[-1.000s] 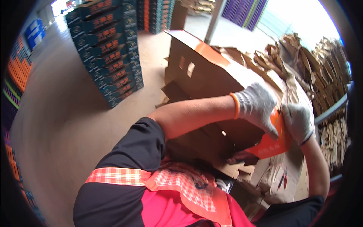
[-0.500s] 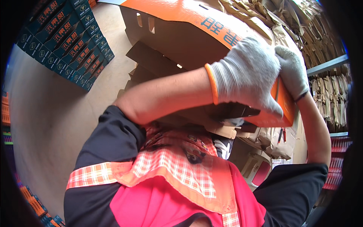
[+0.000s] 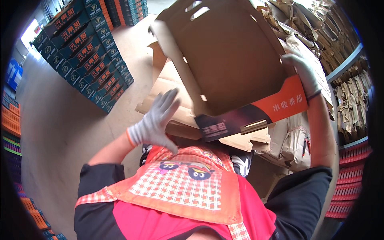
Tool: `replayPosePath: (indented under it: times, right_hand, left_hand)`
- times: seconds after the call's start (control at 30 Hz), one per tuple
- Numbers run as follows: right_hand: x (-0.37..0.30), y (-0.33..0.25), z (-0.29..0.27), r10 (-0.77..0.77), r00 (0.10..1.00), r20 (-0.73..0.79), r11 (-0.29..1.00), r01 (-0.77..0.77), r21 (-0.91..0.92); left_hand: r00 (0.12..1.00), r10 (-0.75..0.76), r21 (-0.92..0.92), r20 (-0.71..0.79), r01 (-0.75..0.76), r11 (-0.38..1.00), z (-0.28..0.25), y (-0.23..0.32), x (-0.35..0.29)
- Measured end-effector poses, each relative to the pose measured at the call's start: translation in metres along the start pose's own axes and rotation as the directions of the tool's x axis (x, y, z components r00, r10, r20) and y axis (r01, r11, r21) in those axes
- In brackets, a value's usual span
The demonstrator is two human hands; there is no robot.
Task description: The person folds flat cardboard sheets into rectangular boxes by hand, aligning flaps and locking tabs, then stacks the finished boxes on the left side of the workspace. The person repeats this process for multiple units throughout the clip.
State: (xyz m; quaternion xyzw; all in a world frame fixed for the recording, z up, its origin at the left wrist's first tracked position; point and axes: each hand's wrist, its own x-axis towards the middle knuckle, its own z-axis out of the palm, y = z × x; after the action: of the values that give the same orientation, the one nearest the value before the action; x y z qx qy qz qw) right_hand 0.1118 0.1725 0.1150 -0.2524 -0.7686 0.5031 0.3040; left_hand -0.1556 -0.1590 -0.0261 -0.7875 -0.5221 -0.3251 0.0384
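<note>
A folded cardboard tray point(image 3: 236, 60) is tilted in front of me, its plain brown inside facing me. The printed orange and dark blue end wall is at the near side, and slots show in the far wall. My right hand point(image 3: 303, 74), in a white knit glove, grips the tray's right edge near the orange corner; part of the fingers is hidden by the wall. Left of the tray, my left hand point(image 3: 157, 120), gloved too, is held apart from it with the fingers spread and nothing in them. Brown cardboard blanks point(image 3: 172, 84) lie beneath the tray.
At the left stands a tall stack of dark blue and orange cartons point(image 3: 86, 56), with more cartons point(image 3: 128, 10) behind it. Bundled brown cardboard point(image 3: 352, 100) sits on a metal rack point(image 3: 347, 64) at the right. Red crates point(image 3: 350, 180) are stacked below.
My left hand has let go of the tray's right end and moved left, opening. The tray has turned so its inside shows, while my right hand stays on its right edge.
</note>
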Motion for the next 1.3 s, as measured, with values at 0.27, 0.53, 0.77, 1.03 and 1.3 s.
replayPosePath:
  times: [0.27,0.53,0.77,1.03,1.3]
  right_hand:
    - [-0.049,0.238,0.055,0.278,0.961,-0.011,0.907,-0.258,0.333]
    - [-0.038,0.052,-0.019,-0.46,0.724,-0.514,0.826,0.561,0.051]
    - [-0.048,-0.06,0.036,0.061,0.982,0.177,0.863,0.037,-0.504]
    - [-0.004,-0.033,0.075,-0.338,0.806,0.486,0.446,0.592,-0.671]
    - [0.077,-0.062,0.09,-0.238,0.927,-0.291,0.92,0.119,-0.372]
  left_hand:
    - [0.921,0.166,0.028,-0.353,-0.167,0.985,0.018,0.033,0.14]
    - [0.811,0.132,-0.183,-0.569,-0.281,0.942,0.085,0.057,0.227]
    - [0.748,-0.083,-0.278,-0.658,-0.139,0.95,0.114,0.063,0.215]
    - [0.965,-0.181,-0.586,-0.19,0.036,0.81,0.129,0.062,0.201]
    - [0.834,-0.343,-0.62,-0.431,0.002,0.784,0.14,0.047,0.165]
